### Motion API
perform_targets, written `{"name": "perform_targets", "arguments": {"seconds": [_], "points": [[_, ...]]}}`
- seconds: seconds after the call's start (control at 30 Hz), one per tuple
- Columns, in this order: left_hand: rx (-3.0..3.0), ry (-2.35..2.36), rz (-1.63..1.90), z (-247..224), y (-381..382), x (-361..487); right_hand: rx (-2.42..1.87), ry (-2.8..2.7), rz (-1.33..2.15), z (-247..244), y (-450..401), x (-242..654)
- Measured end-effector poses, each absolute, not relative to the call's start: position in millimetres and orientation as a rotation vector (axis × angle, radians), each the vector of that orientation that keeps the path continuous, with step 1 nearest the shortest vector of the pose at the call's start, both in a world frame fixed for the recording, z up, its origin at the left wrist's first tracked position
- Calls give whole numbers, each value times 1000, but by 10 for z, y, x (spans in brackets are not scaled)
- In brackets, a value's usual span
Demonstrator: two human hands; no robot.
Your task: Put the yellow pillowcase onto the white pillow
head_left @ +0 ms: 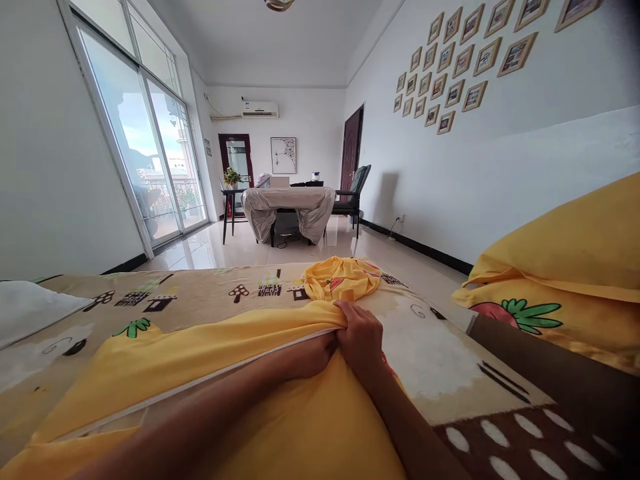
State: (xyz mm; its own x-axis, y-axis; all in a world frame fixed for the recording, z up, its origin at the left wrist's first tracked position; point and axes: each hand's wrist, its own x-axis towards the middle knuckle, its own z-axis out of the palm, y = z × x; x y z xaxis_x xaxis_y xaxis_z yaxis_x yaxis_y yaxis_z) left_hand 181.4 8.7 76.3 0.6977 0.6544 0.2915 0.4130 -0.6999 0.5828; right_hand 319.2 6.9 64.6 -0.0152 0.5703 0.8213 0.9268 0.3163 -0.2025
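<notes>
A yellow fabric cover with a printed green leaf lies across the bed in front of me, its long opening edged with a pale strip. My left hand reaches in through this opening. Its fingers look curled against the cloth at the far end, though the fingertips are hidden. Beside it, my right hand is closed around a gathered fold of the same cover from outside. The two hands touch or nearly touch. Just beyond them lies a crumpled yellow cloth with printed fruit.
A patterned beige sheet spreads beneath the cover. Yellow pillows are stacked at the right, and a white item lies at the left. Past the bed stand a cloth-draped table and a black chair.
</notes>
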Motion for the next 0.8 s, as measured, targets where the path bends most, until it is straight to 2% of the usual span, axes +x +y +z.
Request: {"name": "perform_targets", "arguments": {"seconds": [0.17, 0.4, 0.63, 0.8], "points": [[2366, 830, 678, 818, -231, 1613, -1325, -1726, -445, 708, 10, 3159], [2326, 791, 759, 919, -238, 1677, -1346, -1684, -527, 869, -129, 3182], [2438, 713, 765, 871, -192, 1665, -1183, -1772, 57, 927, -221, 3183], [2438, 631, 785, 855, -175, 1627, -1216, -1732, 207, 953, -200, 3180]]}}
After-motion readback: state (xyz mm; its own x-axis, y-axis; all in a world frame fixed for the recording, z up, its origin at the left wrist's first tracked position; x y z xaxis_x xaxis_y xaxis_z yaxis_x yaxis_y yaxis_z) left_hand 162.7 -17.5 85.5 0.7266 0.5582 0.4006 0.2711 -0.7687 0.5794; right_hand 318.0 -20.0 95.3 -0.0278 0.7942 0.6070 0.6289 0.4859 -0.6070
